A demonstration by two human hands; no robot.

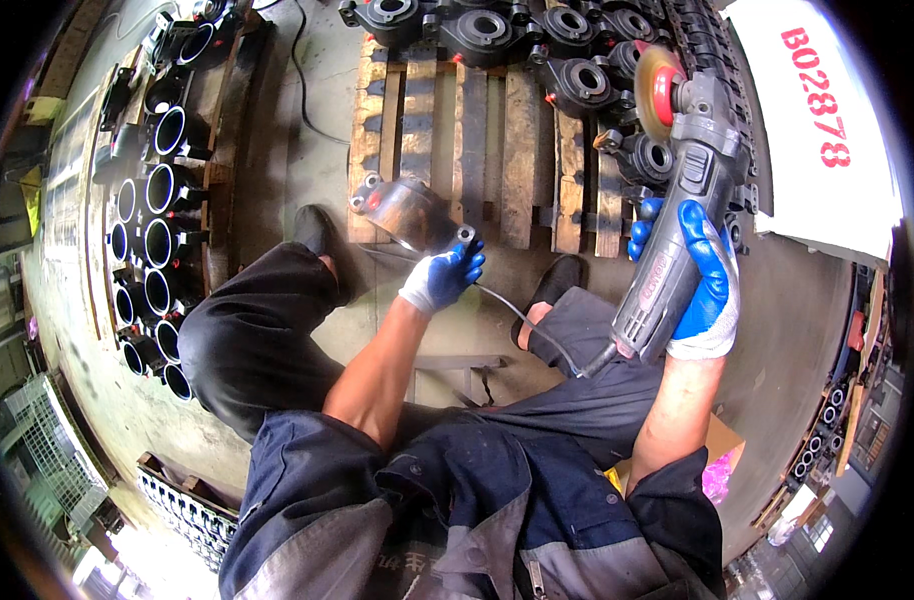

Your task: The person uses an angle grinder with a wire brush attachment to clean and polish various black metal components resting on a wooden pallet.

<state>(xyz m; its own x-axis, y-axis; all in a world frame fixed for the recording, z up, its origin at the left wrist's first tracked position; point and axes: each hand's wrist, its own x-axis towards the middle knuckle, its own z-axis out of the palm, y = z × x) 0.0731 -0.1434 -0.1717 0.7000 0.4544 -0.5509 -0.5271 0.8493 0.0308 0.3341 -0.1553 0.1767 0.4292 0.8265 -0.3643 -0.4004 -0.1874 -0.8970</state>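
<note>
An angle grinder (pixel 667 235) with a dark body is held up in my right hand (pixel 712 275), which wears a blue-coated glove. The grinder's round disc (pixel 660 90), red at its hub, points away from me over the black castings. My left hand (pixel 442 277), in a matching glove, closes on the lug of a dark metal casting (pixel 410 212). This casting is rounded, with pierced lugs at its ends, and rests tilted on the near edge of a wooden pallet (pixel 469 150). From the grinder's rear, a grey cord (pixel 537 325) runs down and left.
Black castings with round bores (pixel 482 32) crowd the pallet's far and right sides. On the left, another pallet (pixel 232 130) carries several black cylindrical parts (pixel 159 243). A white panel with red markings (pixel 812 120) stands at the right. A black cable (pixel 302 90) lies across the floor.
</note>
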